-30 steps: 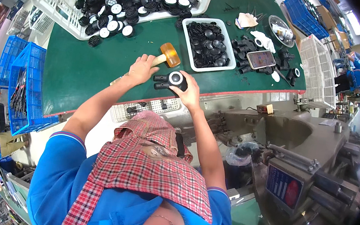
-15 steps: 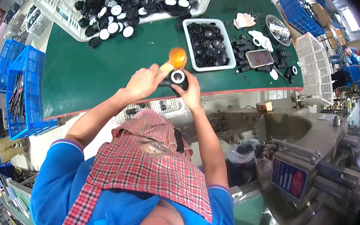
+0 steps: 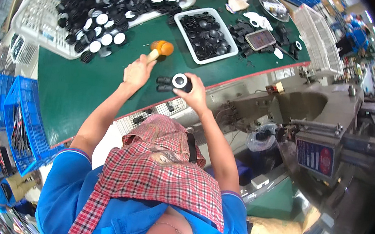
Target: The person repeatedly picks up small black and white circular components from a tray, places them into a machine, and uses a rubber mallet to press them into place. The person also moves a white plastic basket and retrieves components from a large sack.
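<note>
My left hand (image 3: 137,71) is closed round the pale handle of a mallet (image 3: 162,47) with an orange head. The head lies close over the green tabletop, to the upper left of my right hand. My right hand (image 3: 194,94) grips a black plastic fitting (image 3: 186,85) near the table's front edge. A white ring with a dark centre faces up on this fitting, and two black prongs stick out of it to the left. The mallet and the fitting are apart.
A big white basket (image 3: 72,50) of black and white round parts stands at the upper left. Right of it is a white tray (image 3: 201,61) of black caps. A phone (image 3: 260,40) lies among black fittings. A grey machine (image 3: 316,145) stands at right, blue crates (image 3: 27,122) at left.
My left hand has drawn the mallet up and left, off the fitting. The fitting is still in my right hand, its two prongs now in plain sight. The whole view has shifted a little.
</note>
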`<action>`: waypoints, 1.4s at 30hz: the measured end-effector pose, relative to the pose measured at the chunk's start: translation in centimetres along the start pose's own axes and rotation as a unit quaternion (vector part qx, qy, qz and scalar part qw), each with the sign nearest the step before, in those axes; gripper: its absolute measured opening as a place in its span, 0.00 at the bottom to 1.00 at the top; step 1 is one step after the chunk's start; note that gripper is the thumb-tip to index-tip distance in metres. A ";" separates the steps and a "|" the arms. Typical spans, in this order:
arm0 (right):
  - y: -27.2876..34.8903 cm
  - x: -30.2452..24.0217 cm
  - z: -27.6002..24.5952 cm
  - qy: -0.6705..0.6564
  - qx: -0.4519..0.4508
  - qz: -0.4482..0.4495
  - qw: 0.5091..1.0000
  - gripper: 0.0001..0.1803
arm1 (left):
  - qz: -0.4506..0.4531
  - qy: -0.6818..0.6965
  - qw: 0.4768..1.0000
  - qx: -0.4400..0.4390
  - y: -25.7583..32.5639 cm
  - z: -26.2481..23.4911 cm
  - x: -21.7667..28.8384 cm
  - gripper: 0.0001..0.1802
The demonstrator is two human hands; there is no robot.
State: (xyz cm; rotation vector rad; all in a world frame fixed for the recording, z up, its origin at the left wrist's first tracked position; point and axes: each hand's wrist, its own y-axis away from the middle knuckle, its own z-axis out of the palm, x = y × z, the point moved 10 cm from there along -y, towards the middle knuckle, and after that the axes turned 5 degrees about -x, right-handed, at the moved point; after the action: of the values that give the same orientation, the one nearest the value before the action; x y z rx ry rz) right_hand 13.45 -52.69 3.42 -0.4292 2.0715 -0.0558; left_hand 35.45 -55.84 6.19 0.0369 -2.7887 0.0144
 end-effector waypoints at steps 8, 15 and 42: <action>16.0 7.9 6.6 -0.158 0.048 0.368 0.915 0.38 | 0.051 -0.073 0.996 -0.012 -0.6 3.2 -0.2 0.21; 19.4 3.4 8.5 -0.200 -0.023 0.190 0.961 0.33 | 0.160 -0.142 0.977 0.026 -0.8 4.1 0.2 0.24; 53.5 -5.5 -10.1 -0.320 0.505 0.248 0.762 0.18 | 0.528 0.268 0.692 -0.414 43.1 7.5 29.1 0.32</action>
State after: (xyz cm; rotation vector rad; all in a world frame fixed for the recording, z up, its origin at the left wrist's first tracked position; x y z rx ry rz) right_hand -7.49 -2.18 1.87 0.6955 1.1526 -0.5927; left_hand 4.43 -13.60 8.97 -1.4868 -1.6350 -0.7824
